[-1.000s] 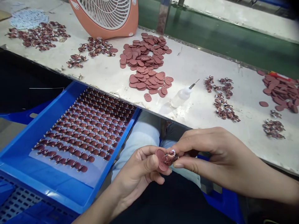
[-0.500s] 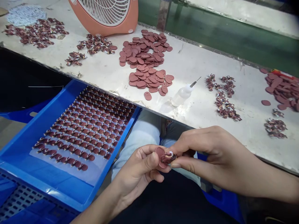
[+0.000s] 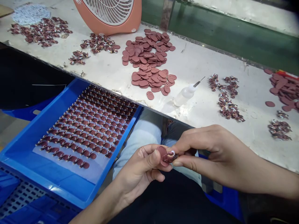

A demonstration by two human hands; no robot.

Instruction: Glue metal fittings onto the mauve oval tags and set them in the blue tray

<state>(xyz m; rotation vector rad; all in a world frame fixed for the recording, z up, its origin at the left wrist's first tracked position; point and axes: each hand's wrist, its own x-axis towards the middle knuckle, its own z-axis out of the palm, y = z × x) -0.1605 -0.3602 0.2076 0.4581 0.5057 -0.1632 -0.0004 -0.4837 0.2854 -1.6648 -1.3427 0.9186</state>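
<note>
Between the thumb and fingers of my left hand is a reddish-brown oval disc, tilted toward me. My right hand pinches a small brown-and-white figurine, which touches the disc's right part. Both hands are closed and held over my lap, in front of the bench edge. On the bench above them lies a white squeeze bottle with a needle tip pointing up and right. Loose oval discs are heaped to its left. Several loose figurines lie to its right.
At the left a blue tray holds rows of figurines on discs. An orange fan stands at the bench's back. More figurines, pale-blue small pieces and discs lie along the bench.
The surroundings have shifted slightly rightward in view. Both hands keep their grip, with the figurine still against the disc.
</note>
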